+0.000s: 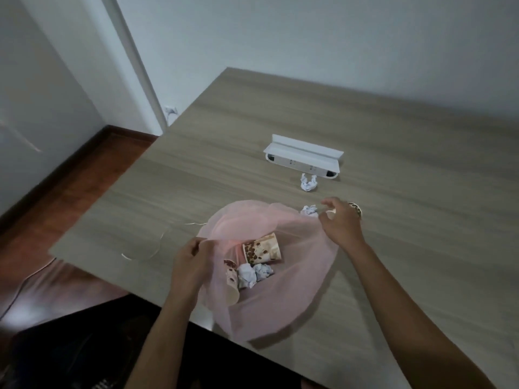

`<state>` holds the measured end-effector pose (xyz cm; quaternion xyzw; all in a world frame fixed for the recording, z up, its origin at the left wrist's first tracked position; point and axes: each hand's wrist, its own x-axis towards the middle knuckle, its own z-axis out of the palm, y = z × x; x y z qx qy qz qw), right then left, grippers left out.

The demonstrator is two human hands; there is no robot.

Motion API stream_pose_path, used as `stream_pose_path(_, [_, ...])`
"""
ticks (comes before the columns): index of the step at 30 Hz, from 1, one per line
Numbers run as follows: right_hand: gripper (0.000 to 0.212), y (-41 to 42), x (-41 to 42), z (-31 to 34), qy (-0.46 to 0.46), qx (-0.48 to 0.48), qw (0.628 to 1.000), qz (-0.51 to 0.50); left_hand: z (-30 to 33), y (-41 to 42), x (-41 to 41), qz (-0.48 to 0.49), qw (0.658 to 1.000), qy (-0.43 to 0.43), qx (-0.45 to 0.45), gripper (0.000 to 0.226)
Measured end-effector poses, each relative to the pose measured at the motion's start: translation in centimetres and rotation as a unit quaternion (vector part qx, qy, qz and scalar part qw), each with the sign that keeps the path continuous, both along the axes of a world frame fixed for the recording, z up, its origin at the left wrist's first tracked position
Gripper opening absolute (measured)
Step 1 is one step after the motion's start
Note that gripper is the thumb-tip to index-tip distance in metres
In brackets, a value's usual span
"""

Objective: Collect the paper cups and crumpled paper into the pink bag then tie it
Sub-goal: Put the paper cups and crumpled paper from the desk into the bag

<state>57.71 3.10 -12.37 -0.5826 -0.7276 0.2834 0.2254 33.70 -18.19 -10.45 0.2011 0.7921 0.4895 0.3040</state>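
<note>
Two cups (262, 249) bagged; left hand (191, 258) pinches bag (303, 265) rim, right hand (341, 220) curls round another cup (356, 209), paper (309, 211) next.

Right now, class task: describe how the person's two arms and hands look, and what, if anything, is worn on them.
Both forearms are bare to the frame's lower edge, with no sleeves visible. The left hand shows no ring, watch or glove. The right hand is also ungloved, and no watch or bracelet shows at either wrist. No markings are visible; the picture is dim and slightly soft.
</note>
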Motion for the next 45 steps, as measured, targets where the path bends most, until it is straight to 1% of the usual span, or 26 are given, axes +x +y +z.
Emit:
stream_pose_path(2, [0.031,2.6,-0.4,-1.2,-0.043,-0.006,0.998,0.044,-0.4,-0.9,0.2,0.017,1.0,0.023,-0.012,0.016])
stream_pose_path(4, [0.036,4.7,-0.9,-2.1,-0.089,-0.026,0.992,0.085,-0.9,-1.8,0.2,0.014,0.999,0.033,-0.025,0.014])
stream_pose_path(6, [0.044,6.1,-1.4,-2.8,-0.132,-0.057,0.982,0.124,-1.2,-2.4,0.4,0.019,0.999,0.022,-0.03,0.013])
stream_pose_path(8, [0.051,6.9,-2.0,-3.5,-0.157,-0.077,0.966,0.189,-1.4,-2.5,0.5,0.028,0.999,0.011,-0.025,0.016])
stream_pose_path(11, [0.049,6.9,-2.7,-4.3,-0.207,-0.086,0.941,0.252,-0.9,-2.2,0.8,0.04,0.999,0.02,-0.013,0.014])
stream_pose_path(13, [0.046,6.7,-2.9,-5.1,-0.23,-0.092,0.935,0.253,-0.9,-2.2,0.9,0.045,0.999,0.022,0.004,0.014])
stream_pose_path(15, [0.038,6.3,-2.9,-6.1,-0.213,-0.096,0.949,0.211,-1.2,-2.3,1.0,0.051,0.998,0.026,0.008,0.014])
stream_pose_path(17, [0.027,5.9,-2.8,-5.8,-0.166,-0.093,0.968,0.163,-1.2,-2.3,1.4,0.054,0.998,0.021,0.012,0.012])
stream_pose_path(20, [0.021,5.0,-3.2,-3.1,-0.022,-0.078,0.993,0.087,-0.8,-1.9,1.9,0.059,0.998,0.017,0.022,0.022])
stream_pose_path(22, [0.023,3.3,-3.4,-0.2,0.08,-0.057,0.993,0.067,-0.7,-1.2,1.9,0.051,0.998,0.023,0.019,0.02])
stream_pose_path(24, [0.027,0.7,-3.2,2.6,0.161,-0.043,0.982,0.091,-0.8,-0.4,1.5,0.038,0.999,0.024,0.017,0.015])
stream_pose_path(25, [0.027,-0.8,-3.0,3.5,0.181,-0.037,0.977,0.109,-0.9,0.0,1.3,0.033,0.999,0.024,0.019,0.015])
stream_pose_path(29, [0.025,-7.3,-3.1,3.7,0.19,-0.017,0.971,0.142,-0.8,1.8,1.0,0.009,0.999,0.026,0.04,0.015])
stream_pose_path(31, [0.03,-9.4,-4.1,3.4,0.163,-0.063,0.966,0.188,-0.7,2.4,1.4,-0.005,0.999,0.017,0.044,0.016])
stream_pose_path(33, [0.034,-10.7,-4.8,2.8,0.126,-0.105,0.947,0.278,-0.8,2.6,1.7,-0.009,0.999,0.004,0.045,0.015])
stream_pose_path(34, [0.035,-10.8,-4.9,2.6,0.124,-0.114,0.942,0.291,-0.7,2.6,1.9,-0.009,0.999,-0.003,0.047,0.015])
stream_pose_path(36, [0.033,-10.0,-4.6,2.5,0.155,-0.097,0.955,0.234,-0.7,2.4,1.8,-0.007,0.999,-0.01,0.049,0.014])
stream_pose_path(38, [0.024,-8.2,-3.6,2.6,0.171,-0.028,0.974,0.147,-0.5,2.3,1.6,-0.003,0.998,-0.008,0.057,0.013])
stream_pose_path(40, [0.025,-5.6,-2.2,2.6,0.132,0.043,0.987,0.082,-0.2,2.2,1.3,0.005,0.997,-0.003,0.072,0.013])
stream_pose_path(42, [0.035,-2.5,-0.5,2.1,0.052,0.085,0.994,0.04,0.0,2.1,1.3,0.003,0.997,-0.004,0.079,0.014])
stream_pose_path(43, [0.041,-1.0,0.3,1.6,0.005,0.083,0.996,0.031,0.1,2.1,1.3,-0.001,0.997,-0.007,0.079,0.014])
stream_pose_path(45, [0.056,1.8,1.9,0.3,-0.1,0.043,0.994,0.031,0.3,2.1,1.3,-0.003,0.997,0.0,0.072,0.014])
